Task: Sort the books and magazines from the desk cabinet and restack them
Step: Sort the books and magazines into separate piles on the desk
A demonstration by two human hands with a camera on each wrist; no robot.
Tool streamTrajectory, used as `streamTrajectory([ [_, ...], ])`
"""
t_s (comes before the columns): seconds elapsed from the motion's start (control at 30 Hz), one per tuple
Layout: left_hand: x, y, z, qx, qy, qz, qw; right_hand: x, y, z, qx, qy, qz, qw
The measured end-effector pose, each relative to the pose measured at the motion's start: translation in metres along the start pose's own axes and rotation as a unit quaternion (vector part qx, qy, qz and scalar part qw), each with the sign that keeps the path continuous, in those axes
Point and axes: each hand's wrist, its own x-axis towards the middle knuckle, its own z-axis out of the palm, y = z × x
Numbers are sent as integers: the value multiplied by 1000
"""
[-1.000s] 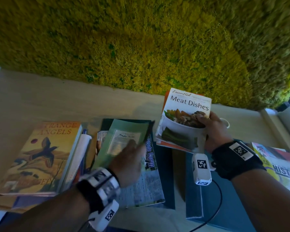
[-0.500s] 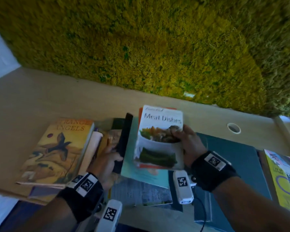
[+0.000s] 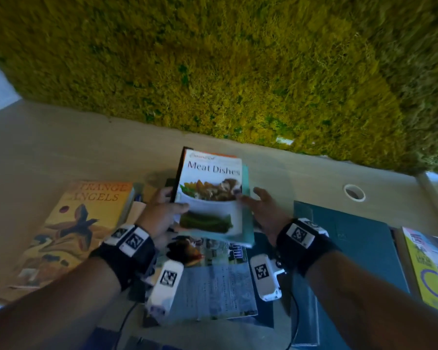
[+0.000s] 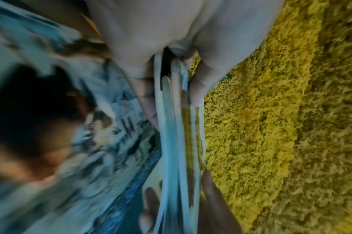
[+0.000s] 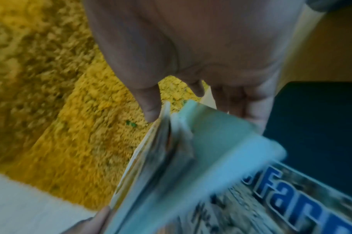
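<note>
The "Meat Dishes" cookbook (image 3: 213, 195) is held tilted above the desk, stacked on a teal booklet (image 3: 248, 223) and a dark thin book. My left hand (image 3: 172, 203) grips this bundle at its left edge, thumb on the cover. In the left wrist view the bundle (image 4: 177, 126) sits pinched between thumb and fingers. My right hand (image 3: 253, 200) has straight, spread fingers at the bundle's right edge; in the right wrist view its thumb and fingers (image 5: 241, 102) lie loosely either side of the bundle (image 5: 171, 142). A magazine (image 3: 213, 281) lies flat underneath.
"Strange Angels" (image 3: 81, 223) tops a pile at the left. A large dark teal book (image 3: 352, 248) lies to the right, with a yellow magazine (image 3: 430, 269) beyond it. The desk (image 3: 61, 147) has a cable hole (image 3: 354, 192). A moss wall (image 3: 213, 59) stands behind.
My right hand carried the cookbook left onto the booklets that my left hand lifted. The left hand now grips the whole bundle and the right hand has loosened its hold.
</note>
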Motion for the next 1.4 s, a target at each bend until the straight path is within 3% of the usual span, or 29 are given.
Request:
streamTrajectory([
  [0.1,31,28,10,11,-8,19,1000,15,-12,-9,58,-60,13,996],
  [0.23,73,51,28,45,19,18,999,52,-35,-14,2,-13,-41,999],
  [0.33,105,61,35,42,23,-23,999,77,-52,-13,-32,9,-23,999],
  [0.47,142,67,34,106,29,-18,994,104,-60,-8,-13,34,17,999],
  [0.6,158,67,31,119,58,-9,991,114,-53,-6,-13,43,-13,999],
  [0.73,121,60,25,218,51,55,973,103,-35,-12,-94,38,-47,994],
  [0.8,92,43,19,311,-3,99,945,91,-20,-15,-163,15,-26,986],
  [0.87,67,21,10,456,-53,84,884,73,-6,-12,-217,-24,11,976],
  [0.93,56,-3,-1,573,-75,55,814,53,6,-6,-344,-33,1,939],
  [1.0,52,-18,-10,632,-71,44,771,36,15,1,-429,-28,-22,903],
  [1.13,41,-20,-17,693,-42,46,718,8,22,12,-459,-34,-19,887],
  [1.2,36,-20,-18,673,-38,48,737,-7,25,16,-438,-27,-8,899],
  [1.3,34,-20,-27,586,-36,73,806,-28,33,19,-390,-16,4,921],
  [1.4,27,-13,-34,479,-62,100,870,-46,40,17,-379,-5,29,925],
])
